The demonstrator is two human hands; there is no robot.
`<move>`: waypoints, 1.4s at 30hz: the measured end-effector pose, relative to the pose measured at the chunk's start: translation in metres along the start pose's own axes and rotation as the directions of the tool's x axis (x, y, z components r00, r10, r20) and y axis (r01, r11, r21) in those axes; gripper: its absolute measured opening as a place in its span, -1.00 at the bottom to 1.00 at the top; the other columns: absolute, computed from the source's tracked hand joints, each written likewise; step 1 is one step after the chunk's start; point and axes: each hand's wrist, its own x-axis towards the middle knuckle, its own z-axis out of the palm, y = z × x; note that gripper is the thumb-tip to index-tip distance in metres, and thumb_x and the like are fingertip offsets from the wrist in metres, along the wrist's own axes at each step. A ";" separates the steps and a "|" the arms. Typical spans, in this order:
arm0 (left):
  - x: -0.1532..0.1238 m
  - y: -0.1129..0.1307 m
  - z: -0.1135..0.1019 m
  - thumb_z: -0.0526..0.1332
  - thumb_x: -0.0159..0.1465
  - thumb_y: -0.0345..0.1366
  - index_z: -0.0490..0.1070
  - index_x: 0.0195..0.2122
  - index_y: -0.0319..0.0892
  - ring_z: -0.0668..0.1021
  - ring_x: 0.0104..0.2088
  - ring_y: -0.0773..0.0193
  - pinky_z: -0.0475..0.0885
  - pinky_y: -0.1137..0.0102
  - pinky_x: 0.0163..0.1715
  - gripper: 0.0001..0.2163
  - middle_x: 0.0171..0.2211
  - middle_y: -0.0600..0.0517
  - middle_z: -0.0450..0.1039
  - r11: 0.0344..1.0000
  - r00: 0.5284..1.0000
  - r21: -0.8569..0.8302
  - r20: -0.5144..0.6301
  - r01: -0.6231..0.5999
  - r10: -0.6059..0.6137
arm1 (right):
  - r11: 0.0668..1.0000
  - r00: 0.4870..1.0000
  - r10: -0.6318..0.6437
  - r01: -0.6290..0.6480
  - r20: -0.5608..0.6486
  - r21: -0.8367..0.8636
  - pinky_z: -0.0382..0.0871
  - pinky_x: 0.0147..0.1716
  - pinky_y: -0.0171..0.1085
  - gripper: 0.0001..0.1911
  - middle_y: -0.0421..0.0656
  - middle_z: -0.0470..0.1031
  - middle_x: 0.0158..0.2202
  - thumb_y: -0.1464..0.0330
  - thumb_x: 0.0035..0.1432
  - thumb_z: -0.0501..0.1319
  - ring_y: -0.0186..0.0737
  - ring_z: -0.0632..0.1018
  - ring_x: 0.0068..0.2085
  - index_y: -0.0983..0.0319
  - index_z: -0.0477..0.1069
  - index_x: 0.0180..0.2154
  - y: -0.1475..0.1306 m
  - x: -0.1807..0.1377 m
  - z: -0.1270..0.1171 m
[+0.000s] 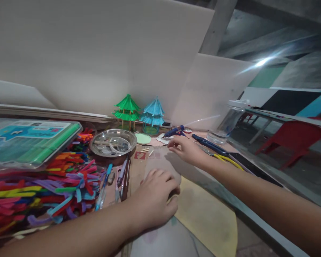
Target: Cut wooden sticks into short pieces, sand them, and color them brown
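Gripping a Yellow Sheet, the Left Hand Lay Near the Tabletop's Near Edge

The left hand point(160, 194) had its thumb and forefinger closed on the left edge of the yellow sheet point(210, 217), its other fingers bent beside them. The sheet slanted from the middle of the tabletop point(111, 194) down toward the near edge, right of that hand. Farther back, the right hand point(183, 148) had its fingers loosely curled; whether they pinched anything small could not be told. Just beyond it, toward the back edge, lay a dark blue glue gun point(178, 131), its nozzle over a white scrap point(164, 138).

Left of the gun, a green model pagoda point(127, 112) and a light-blue model pagoda point(153, 113) stood side by side near the back edge, with a pale green disc point(143, 138) in front. A metal bowl point(112, 132) sat left of the disc. A pile of multicoloured pipe cleaners point(66, 192) covered the left side, below a clear plastic case point(29, 142). Along the right edge were a blue utility knife point(207, 142), a yellow-handled tool point(228, 162) and a clear container point(224, 123).
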 end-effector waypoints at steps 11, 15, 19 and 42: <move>0.001 0.001 0.000 0.18 0.18 -0.45 0.45 -0.25 -0.14 0.40 -0.08 0.09 0.33 0.17 -0.03 -0.86 -0.20 -0.01 0.40 1.000 1.000 0.002 0.004 0.022 -0.022 | 0.941 0.923 -0.297 0.326 0.244 -0.087 0.34 0.04 -0.07 -0.75 0.01 0.42 0.11 0.44 0.23 0.21 -0.04 0.45 0.08 0.19 0.53 -0.07 -0.017 0.000 0.006; 0.001 0.001 0.000 0.18 0.19 -0.44 0.45 -0.24 -0.14 0.41 -0.09 0.09 0.33 0.16 -0.03 -0.86 -0.21 -0.01 0.41 1.000 1.000 0.006 0.014 0.017 -0.017 | 0.935 0.903 -0.334 0.353 0.270 -0.023 0.36 0.01 -0.10 -0.72 0.03 0.52 -0.05 0.48 0.22 0.20 -0.08 0.48 -0.03 0.30 0.51 -0.03 -0.016 0.012 0.024; 0.001 0.002 0.000 0.18 0.18 -0.44 0.45 -0.26 -0.15 0.42 -0.10 0.09 0.35 0.17 -0.06 -0.87 -0.21 -0.02 0.42 1.000 1.000 0.006 0.010 0.005 -0.005 | 0.902 0.881 -0.407 0.429 0.241 -0.042 0.31 0.04 -0.05 -0.72 0.02 0.54 -0.04 0.49 0.24 0.16 -0.05 0.45 0.00 0.30 0.53 -0.05 -0.017 0.021 0.034; 0.000 0.002 -0.002 0.21 0.19 -0.41 0.46 -0.23 -0.16 0.43 -0.08 0.06 0.37 0.16 -0.03 -0.87 -0.19 -0.04 0.42 1.000 1.000 -0.010 0.012 0.003 -0.003 | 0.959 0.950 -0.282 0.284 -0.133 0.003 0.41 -0.08 -0.04 -0.74 -0.04 0.54 -0.18 0.40 0.29 0.10 -0.07 0.53 -0.13 0.13 0.47 -0.05 -0.028 -0.057 -0.018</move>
